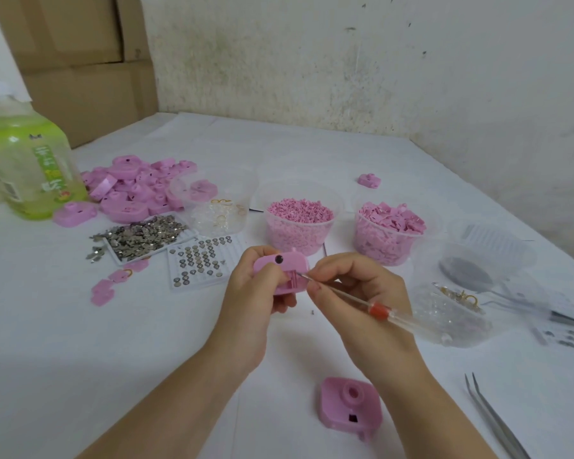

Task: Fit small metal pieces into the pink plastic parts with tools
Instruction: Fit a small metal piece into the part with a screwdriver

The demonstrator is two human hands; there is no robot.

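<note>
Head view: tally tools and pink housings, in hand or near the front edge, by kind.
Pink plastic housings: 2, one in left hand, one on white table
Clear-handled red-collared screwdriver: 1, in right hand
Steel tweezers: 1
Total: 4

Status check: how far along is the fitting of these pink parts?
Possibly done, unconfirmed: a few small pink plastic parts lying beside the trays, one with a gold ring. In hand: the left hand holds one pink plastic housing while the right hand holds a clear-handled screwdriver, tip against it. Left: the big pile of pink housings and a heaped tray of small metal pieces.
</note>
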